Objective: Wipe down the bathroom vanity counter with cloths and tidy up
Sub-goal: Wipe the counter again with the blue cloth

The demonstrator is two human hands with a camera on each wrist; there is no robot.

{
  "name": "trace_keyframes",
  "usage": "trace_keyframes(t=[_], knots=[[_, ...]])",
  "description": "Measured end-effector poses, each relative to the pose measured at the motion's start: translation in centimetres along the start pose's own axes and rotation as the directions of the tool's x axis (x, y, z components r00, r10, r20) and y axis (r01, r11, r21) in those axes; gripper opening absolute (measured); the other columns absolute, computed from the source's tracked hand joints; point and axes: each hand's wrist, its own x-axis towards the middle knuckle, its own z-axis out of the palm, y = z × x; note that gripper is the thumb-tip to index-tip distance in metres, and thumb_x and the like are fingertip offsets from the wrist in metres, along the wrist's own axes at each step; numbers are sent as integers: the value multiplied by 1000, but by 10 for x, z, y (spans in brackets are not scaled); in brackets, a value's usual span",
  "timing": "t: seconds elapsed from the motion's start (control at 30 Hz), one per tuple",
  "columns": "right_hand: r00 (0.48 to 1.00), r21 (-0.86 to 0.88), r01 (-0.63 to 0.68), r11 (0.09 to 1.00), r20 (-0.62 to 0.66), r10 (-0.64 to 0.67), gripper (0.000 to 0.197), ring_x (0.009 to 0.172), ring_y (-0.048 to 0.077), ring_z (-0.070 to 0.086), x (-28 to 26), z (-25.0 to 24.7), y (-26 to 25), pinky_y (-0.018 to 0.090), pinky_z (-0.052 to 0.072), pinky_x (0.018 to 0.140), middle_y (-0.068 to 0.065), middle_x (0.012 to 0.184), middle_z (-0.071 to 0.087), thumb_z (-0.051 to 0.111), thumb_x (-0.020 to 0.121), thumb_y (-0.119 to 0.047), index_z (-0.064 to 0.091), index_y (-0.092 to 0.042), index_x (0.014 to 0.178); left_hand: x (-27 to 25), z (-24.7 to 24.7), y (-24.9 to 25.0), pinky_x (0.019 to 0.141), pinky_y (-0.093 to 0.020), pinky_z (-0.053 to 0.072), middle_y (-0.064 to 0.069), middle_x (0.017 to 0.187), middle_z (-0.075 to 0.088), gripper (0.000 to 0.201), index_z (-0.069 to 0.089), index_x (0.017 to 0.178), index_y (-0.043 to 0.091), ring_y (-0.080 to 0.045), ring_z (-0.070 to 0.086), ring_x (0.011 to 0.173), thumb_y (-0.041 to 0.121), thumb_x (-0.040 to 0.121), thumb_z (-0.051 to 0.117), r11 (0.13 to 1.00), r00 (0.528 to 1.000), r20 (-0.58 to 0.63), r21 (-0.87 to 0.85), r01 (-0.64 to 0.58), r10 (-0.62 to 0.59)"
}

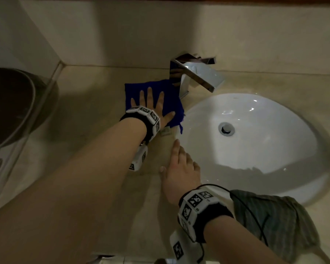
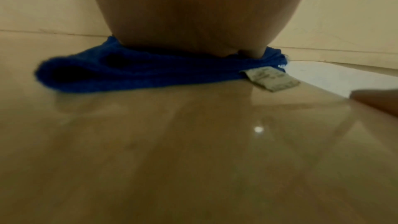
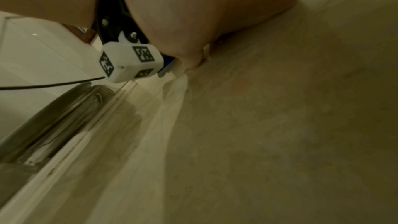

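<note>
Nearest me, at the front of the counter (image 1: 95,88) beside the sink (image 1: 255,168), my right hand (image 1: 181,172) lies flat with fingers straight on a pale cloth (image 1: 168,147). Beyond it, by the faucet (image 1: 194,75), my left hand (image 1: 152,105) presses the blue cloth (image 1: 171,92), fingers spread wide. I judge the wiping step is in hand with 2 cloths; next I need steady flat strokes toward the back wall.

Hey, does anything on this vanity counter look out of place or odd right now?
Little stands out. The blue cloth under the left hand has one corner drooping over the sink rim, its tag sticking out. The right hand presses a beige cloth flat.
</note>
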Motion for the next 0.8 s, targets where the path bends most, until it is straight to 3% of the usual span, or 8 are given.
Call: trace_keyframes(t=[0.23,0.4,0.5,0.63,0.8], knots=[[999,-26,-2,1000,-37,1,78,145,26,17,-1,1,-3,45,20,116,5,160,6,33,99,-43,-18,-15,150,-33,15,-8,115,-55,-7,-3,158,-23,79,-14,150,35,-29,-16,146,73,89,19,997,997,-36,24,-73,74],[999,-47,2,999,-43,-4,71,143,27,20,-5,-2,-3,44,21,115,7,159,10,30,100,-44,-6,-12,152,-75,26,-23,116,-52,-9,0,157,-26,76,-17,149,39,-26,-18,146,71,90,19,987,988,10,50,-152,151],[999,24,9,1000,-51,-8,78,142,25,24,-5,-3,-2,43,20,116,6,159,13,37,98,-43,-10,-12,152,-111,35,-35,117,-51,-8,2,157,-28,73,-19,147,42,-25,-18,146,71,90,17,978,980,27,73,-197,196],[999,108,30,994,34,-34,80,142,26,26,-20,-11,10,40,24,116,9,158,16,43,96,-36,-8,-10,152,-158,48,-42,117,-51,-9,4,154,-34,72,-26,144,44,-24,-23,145,71,90,13,966,970,63,93,-241,236],[996,13,62,998,61,-62,72,141,26,26,-49,-17,30,33,23,116,9,158,16,40,99,-28,-3,-8,153,-190,61,-43,115,-53,-12,4,149,-42,76,-32,141,43,-24,-32,141,75,87,10,957,953,128,63,-283,274]])
